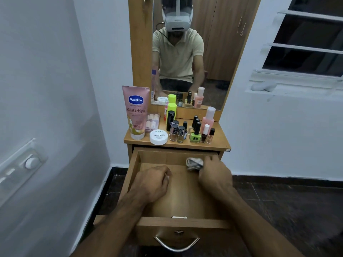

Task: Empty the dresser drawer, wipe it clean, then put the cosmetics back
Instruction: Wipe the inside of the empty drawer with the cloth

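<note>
Wooden drawer [148, 160] lies open; right hand [215, 175] grips a rag [194, 163], left hand [151, 182] beside it curls shut, holding nothing.

Dresser top [220, 139]: pink lotion tube [136, 112] left, white round jar [158, 137] front, small glass polish bottles [194, 133] right.
Open wooden drawer [181, 222]: below, crumpled cloth [194, 163] at back right.

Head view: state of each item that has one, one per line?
drawer: pulled open, no cosmetics inside
cloth: bunched, gripped, at the drawer's back right
right hand: closed on the cloth
left hand: loosely curled inside the drawer, holding nothing visible
Vaseline tube: upright on its cap, on the dresser top
nail polish jar: lid on
green polish bottle: upright, capped
</note>
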`<state>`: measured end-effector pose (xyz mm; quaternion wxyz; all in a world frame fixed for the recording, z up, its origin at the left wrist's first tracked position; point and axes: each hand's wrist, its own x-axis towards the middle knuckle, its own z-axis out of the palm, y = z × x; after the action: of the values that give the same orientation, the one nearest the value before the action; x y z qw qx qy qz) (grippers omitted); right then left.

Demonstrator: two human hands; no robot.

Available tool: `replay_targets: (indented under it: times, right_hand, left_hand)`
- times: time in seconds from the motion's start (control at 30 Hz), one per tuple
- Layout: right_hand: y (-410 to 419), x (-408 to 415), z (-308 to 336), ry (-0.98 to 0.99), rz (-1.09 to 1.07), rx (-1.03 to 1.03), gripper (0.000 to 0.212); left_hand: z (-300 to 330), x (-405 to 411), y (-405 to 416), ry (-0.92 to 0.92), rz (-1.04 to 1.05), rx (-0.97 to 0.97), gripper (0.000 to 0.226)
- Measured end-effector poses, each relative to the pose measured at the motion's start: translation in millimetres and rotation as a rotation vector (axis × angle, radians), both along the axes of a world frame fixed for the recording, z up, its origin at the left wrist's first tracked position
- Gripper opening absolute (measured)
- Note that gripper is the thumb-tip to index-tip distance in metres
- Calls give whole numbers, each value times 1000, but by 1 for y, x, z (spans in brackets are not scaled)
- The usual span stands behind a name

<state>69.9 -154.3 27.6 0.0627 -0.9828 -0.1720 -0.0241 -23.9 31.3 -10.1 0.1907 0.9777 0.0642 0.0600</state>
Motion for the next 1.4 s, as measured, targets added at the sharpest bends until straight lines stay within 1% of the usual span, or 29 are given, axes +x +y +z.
replay_targets:
  times: [0.07, 0.17, 0.3, 0.33, 0.4, 0.5, 0.6, 0.7, 0.73, 0.8, 0.9, 0.97, 1.07, 1.1, 1.13, 1.2, 1.23, 1.27, 1.33, 1.4]
  right_hand:
    - [9, 5, -5, 43, 56, -157, 31]
    - [21, 8, -18, 121, 106, -325, 31]
    - [31, 10, -24, 83, 117, -490, 26]
    - [29, 12, -23, 84, 122, -490, 26]
    - [24, 18, -23, 109, 127, -429, 25]
    - [20, 19, -17, 157, 150, -368, 22]
    - [20, 21, -3, 188, 213, -350, 15]
    - [27, 33, 5, 71, 187, -292, 14]
    - [31, 35, 4, 77, 174, -292, 15]
    - [37, 34, -5, 143, 151, -288, 16]
    - [49, 29, -21, 162, 155, -268, 20]
    - [60, 20, -27, 185, 256, -241, 29]
    - [76, 5, -29, 246, 493, -152, 46]
    - [81, 7, -27, 246, 505, -151, 51]
    - [85, 11, -26, 242, 469, -156, 52]
    - [99, 15, -26, 238, 371, -136, 41]
    - [108, 11, -29, 247, 359, -105, 35]
    - [120, 4, -34, 270, 390, -69, 32]
    - [144, -10, -49, 311, 509, 20, 37]
    - [154, -8, -55, 364, 534, 130, 35]
  left_hand:
    - [0, 0, 1, 10, 11, -5, 26]
    - [0, -2, 4, 12, 43, -24, 25]
    - [3, 0, 2, -95, 134, 31, 23]
    - [5, 0, 1, -126, 162, 63, 23]
    - [10, 0, 0, -163, 214, 112, 27]
    - [14, -2, 6, -174, 308, 113, 34]
    - [17, -4, 21, -97, 463, 71, 40]
    - [22, -8, 42, 4, 558, 15, 40]
    - [22, -10, 50, 41, 571, -6, 39]
    - [20, -14, 60, 98, 565, -29, 38]
    - [12, -18, 64, 52, 513, -50, 32]
    - [7, -20, 63, -6, 502, -48, 32]
    - [6, -22, 63, -46, 511, -11, 34]
    - [6, -22, 62, -49, 507, 6, 35]
    - [5, -22, 61, -50, 502, 30, 37]
    - [4, -20, 60, -35, 499, 80, 38]
    - [5, -18, 59, -18, 492, 104, 39]
    - [5, -17, 57, 12, 489, 127, 41]
    - [9, -17, 52, 80, 495, 160, 46]
    - [10, -17, 48, 104, 496, 176, 51]
